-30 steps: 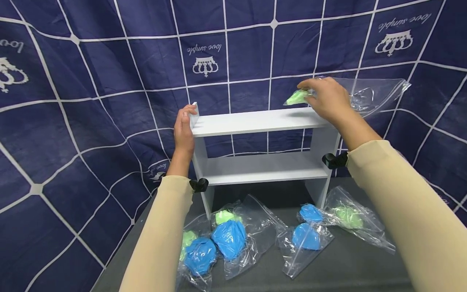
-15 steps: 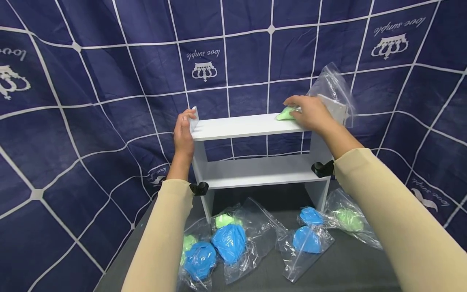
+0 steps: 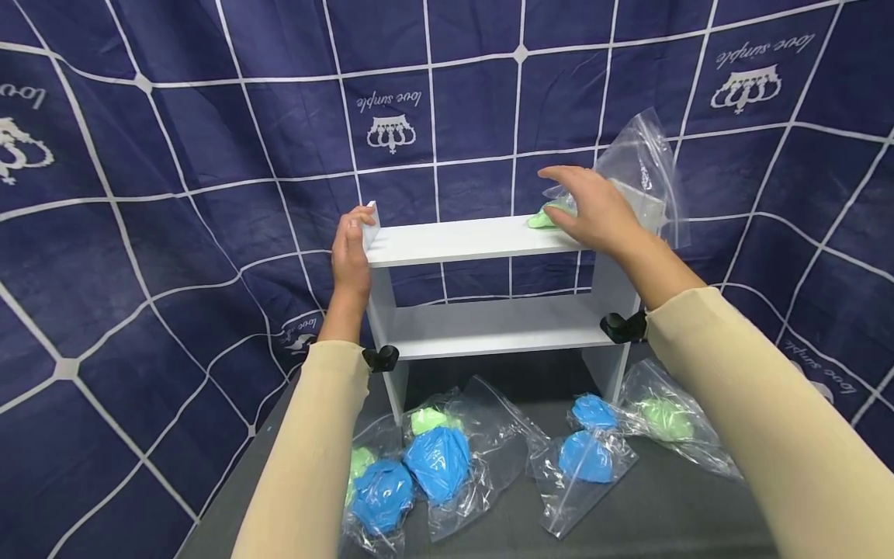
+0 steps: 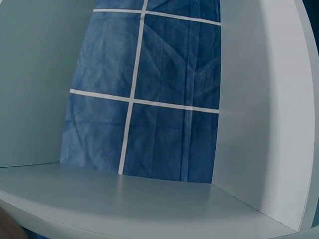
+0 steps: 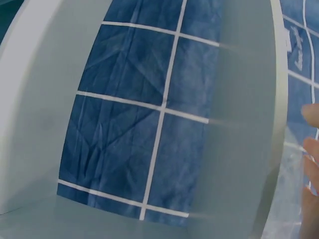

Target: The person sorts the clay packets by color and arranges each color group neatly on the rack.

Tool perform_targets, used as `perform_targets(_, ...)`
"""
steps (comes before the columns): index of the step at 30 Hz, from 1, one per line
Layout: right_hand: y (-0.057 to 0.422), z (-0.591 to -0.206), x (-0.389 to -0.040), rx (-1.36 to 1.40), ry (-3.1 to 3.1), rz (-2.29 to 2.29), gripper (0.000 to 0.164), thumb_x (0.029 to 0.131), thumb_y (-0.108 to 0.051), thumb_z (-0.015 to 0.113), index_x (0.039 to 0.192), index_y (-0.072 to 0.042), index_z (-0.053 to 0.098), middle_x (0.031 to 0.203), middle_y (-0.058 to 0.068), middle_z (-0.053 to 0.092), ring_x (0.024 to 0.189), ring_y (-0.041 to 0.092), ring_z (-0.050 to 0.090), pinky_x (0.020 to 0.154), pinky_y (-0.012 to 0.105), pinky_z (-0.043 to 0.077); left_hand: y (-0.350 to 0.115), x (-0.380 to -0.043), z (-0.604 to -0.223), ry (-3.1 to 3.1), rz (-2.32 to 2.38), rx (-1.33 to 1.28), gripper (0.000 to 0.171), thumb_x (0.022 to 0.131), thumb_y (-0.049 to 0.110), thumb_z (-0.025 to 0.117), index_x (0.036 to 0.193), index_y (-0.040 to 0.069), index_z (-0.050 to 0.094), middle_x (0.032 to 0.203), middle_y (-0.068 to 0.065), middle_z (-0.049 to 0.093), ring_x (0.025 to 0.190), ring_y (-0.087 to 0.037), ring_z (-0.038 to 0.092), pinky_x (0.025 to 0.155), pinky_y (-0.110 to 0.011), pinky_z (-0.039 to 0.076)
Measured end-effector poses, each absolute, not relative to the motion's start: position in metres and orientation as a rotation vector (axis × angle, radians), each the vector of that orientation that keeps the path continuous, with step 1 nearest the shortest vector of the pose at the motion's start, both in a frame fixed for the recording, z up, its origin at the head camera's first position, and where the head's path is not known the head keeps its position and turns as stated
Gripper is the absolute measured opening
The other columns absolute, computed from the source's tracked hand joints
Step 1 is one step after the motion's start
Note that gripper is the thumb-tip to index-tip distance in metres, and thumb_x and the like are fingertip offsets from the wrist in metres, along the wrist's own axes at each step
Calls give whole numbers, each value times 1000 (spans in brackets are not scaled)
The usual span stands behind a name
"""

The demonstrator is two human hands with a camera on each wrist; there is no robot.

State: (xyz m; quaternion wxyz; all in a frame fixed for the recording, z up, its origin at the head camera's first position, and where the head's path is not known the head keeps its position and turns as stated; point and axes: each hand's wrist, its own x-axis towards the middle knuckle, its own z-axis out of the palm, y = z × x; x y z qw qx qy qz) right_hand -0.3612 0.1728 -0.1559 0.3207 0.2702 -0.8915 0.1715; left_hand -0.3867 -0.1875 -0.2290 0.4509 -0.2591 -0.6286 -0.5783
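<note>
On the top board of a small white shelf (image 3: 461, 241) lies a clear zip bag (image 3: 646, 151) with a light green lump (image 3: 541, 220) inside, its loose part standing up past the right side panel. My right hand (image 3: 594, 206) is over the lump, thumb and fingers spread apart and partly hiding it. Some of its fingers (image 5: 311, 149) show at the edge of the right wrist view, beyond the side panel. My left hand (image 3: 351, 252) grips the top of the left side panel (image 3: 372, 225). Only a sliver of skin appears in the left wrist view's lower corner.
In front of the shelf, on the dark table (image 3: 503, 516), lie clear bags with blue lumps (image 3: 438, 464) and green lumps (image 3: 666, 419), grouped left and right. The middle board (image 3: 496, 326) is white. A navy curtain (image 3: 475, 101) with white grid lines hangs close behind.
My right hand has come down and left with the bag, setting it on the top board, then spread its fingers off the green lump. My left hand stays on the side panel.
</note>
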Motion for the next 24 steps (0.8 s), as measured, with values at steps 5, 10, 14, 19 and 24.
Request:
perform_targets(5, 170, -163, -347, 781, -2215, 442, 48, 94, -11, 61, 141, -10, 53, 145, 16, 56, 138, 37, 47, 116, 51, 35, -186, -388, -229, -1552, -1428, -648, 29, 100, 22, 33, 93, 7, 57, 130, -27, 58, 138, -36, 47, 118, -26, 32)
perform_targets(10, 173, -177, -329, 840, -2085, 458, 47, 91, -8, 64, 137, -8, 57, 139, 15, 61, 131, 37, 53, 112, 50, 39, -187, -389, -231, -1553, -1428, -639, 39, 100, 30, 34, 97, -3, 55, 131, -27, 58, 138, -34, 47, 118, -26, 32)
perform_targets(14, 181, -193, -313, 836, -2021, 493, 48, 89, -6, 66, 136, -10, 59, 134, 14, 64, 124, 35, 55, 106, 50, 42, -188, -389, -232, -1562, -1426, -649, 43, 100, 33, 34, 99, -5, 54, 131, -27, 58, 138, -36, 46, 118, -26, 31)
perform_targets(19, 196, -213, -298, 826, -1972, 539, 50, 87, -3, 67, 135, -13, 61, 134, 11, 65, 124, 34, 56, 105, 48, 42, -189, -391, -232, -1559, -1413, -665, 41, 101, 27, 33, 100, -9, 52, 131, -27, 58, 138, -40, 46, 118, -27, 31)
perform_targets(24, 211, -232, -286, 822, -1948, 590, 53, 85, 0, 69, 136, -12, 61, 135, 9, 64, 126, 33, 55, 112, 31, 38, -188, -390, -231, -1558, -1420, -651, 40, 101, 24, 32, 102, -12, 51, 131, -26, 58, 139, -33, 47, 119, -28, 30)
